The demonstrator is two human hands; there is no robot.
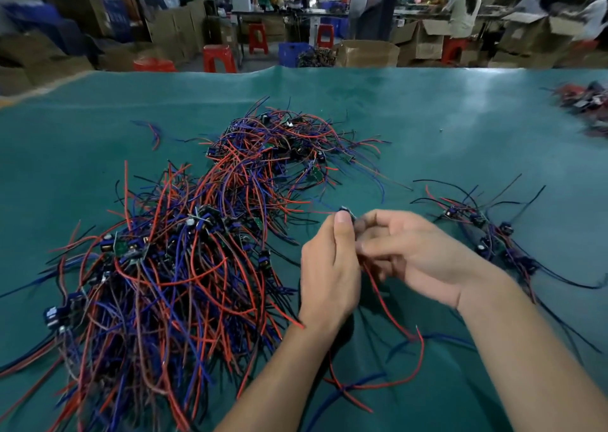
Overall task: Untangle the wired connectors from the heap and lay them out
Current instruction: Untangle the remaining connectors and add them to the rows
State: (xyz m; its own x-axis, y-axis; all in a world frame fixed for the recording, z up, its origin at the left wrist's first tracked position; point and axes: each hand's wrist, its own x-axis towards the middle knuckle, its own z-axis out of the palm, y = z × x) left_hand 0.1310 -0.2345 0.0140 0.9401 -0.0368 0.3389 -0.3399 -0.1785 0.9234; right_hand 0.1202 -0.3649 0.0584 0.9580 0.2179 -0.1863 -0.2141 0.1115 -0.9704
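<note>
A big heap of wired connectors (184, 250), red, blue and black leads with small dark parts, fills the left and middle of the green table cover (427, 129). My left hand (329, 267) pinches one small dark connector (347, 212) at its thumb tip. My right hand (418, 254) is right beside it, fingers curled round that connector's wires. Its red and blue leads (388, 313) trail down toward me. A row of separated connectors (487, 234) lies to the right of my hands.
Another pile of red and dark parts (582, 102) sits at the table's far right edge. A lone loose wire (154, 133) lies at the far left. Beyond the table are cardboard boxes, red stools (218, 58), blue crates and people working.
</note>
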